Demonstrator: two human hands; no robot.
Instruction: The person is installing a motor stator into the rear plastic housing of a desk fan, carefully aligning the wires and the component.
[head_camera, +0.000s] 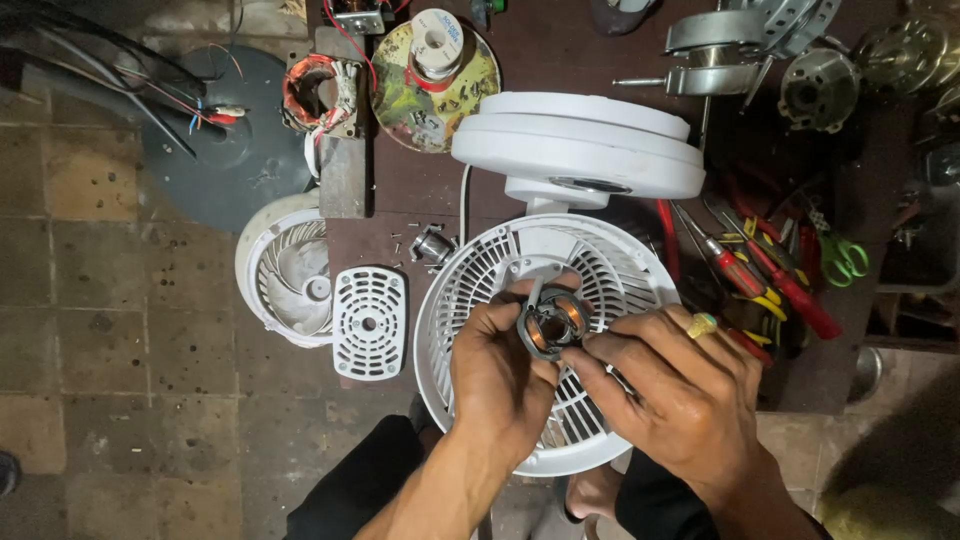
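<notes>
We grip the motor stator (553, 325) over the white fan grille (470, 290): left hand (500, 385) closed on its steel rim, right hand (680, 395) pinching its edge. Likely heavy, rigid; copper windings fragile, so hold the laminations.

At the frame's centre both hands hold a motor stator (553, 325) over a round fan grille (470, 300), the left hand (500, 375) left of it, the right hand (672, 395) lower right. A fan base (580, 140) lies above the grille. A small vented cover (369, 322) and another grille (285, 270) lie left. Screwdrivers (765, 275), perhaps pliers too, lie right.
</notes>
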